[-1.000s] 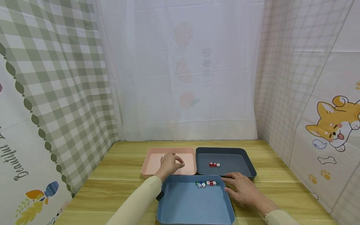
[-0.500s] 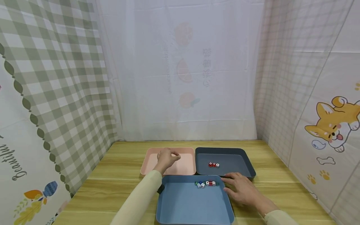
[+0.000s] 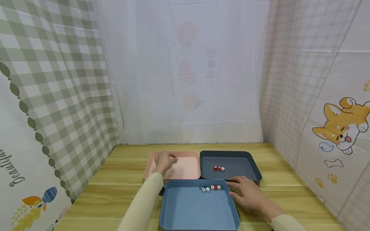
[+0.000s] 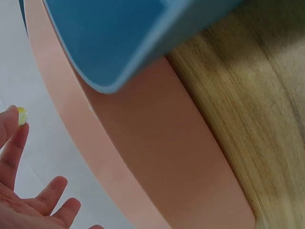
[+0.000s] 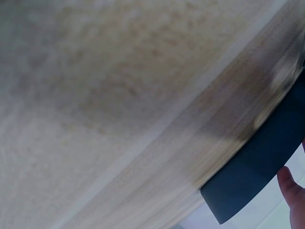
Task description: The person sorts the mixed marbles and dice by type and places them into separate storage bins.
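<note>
My left hand (image 3: 164, 162) is over the left part of the pink tray (image 3: 188, 168). Between its thumb and index finger it pinches a small clear-and-yellow glass marble (image 4: 22, 116); the other fingers are spread apart. My right hand (image 3: 248, 194) rests with loosely extended fingers at the right rim of the blue tray (image 3: 199, 208), beside the near edge of the dark tray (image 3: 235, 160). White and red dice (image 3: 215, 188) lie along the far side of the blue tray, with small green and blue pieces among them. Red and white dice (image 3: 218, 168) sit in the dark tray.
The three trays stand close together on a wood-patterned table (image 3: 115, 199). A green checked cloth (image 3: 63, 73) hangs at the left, a white curtain (image 3: 188, 128) at the back and a printed cloth (image 3: 306, 96) at the right.
My left hand has moved left and slightly farther away over the pink tray, still pinching. The right hand has stayed in place beside the blue tray.
</note>
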Demonstrator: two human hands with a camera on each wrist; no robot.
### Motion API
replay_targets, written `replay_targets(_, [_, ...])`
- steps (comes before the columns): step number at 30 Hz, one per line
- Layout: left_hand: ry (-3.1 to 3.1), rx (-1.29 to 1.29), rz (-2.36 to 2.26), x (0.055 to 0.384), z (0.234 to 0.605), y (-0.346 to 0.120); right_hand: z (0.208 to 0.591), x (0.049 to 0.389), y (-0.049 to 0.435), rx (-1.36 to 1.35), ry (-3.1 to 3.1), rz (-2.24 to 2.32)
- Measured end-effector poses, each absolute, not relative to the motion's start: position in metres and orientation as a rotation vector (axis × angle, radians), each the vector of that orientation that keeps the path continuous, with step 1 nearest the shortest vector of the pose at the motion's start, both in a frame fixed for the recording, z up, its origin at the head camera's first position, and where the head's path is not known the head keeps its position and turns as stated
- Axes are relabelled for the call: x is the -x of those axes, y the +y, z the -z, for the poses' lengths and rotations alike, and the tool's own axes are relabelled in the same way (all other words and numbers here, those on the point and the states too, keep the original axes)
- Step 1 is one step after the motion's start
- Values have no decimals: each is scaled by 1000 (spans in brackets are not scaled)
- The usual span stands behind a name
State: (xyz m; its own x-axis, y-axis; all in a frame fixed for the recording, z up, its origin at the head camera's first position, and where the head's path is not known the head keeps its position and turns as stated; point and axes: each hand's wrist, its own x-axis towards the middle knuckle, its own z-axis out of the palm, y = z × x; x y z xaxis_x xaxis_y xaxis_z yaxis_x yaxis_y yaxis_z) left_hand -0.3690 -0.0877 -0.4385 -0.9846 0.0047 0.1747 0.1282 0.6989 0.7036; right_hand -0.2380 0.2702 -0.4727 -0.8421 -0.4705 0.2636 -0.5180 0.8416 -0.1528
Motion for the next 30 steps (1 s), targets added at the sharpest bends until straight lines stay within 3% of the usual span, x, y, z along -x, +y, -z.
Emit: replay_targets(30, [-2785, 61, 1026, 376, 439, -91, 470, 235, 269, -747, -2826, -334])
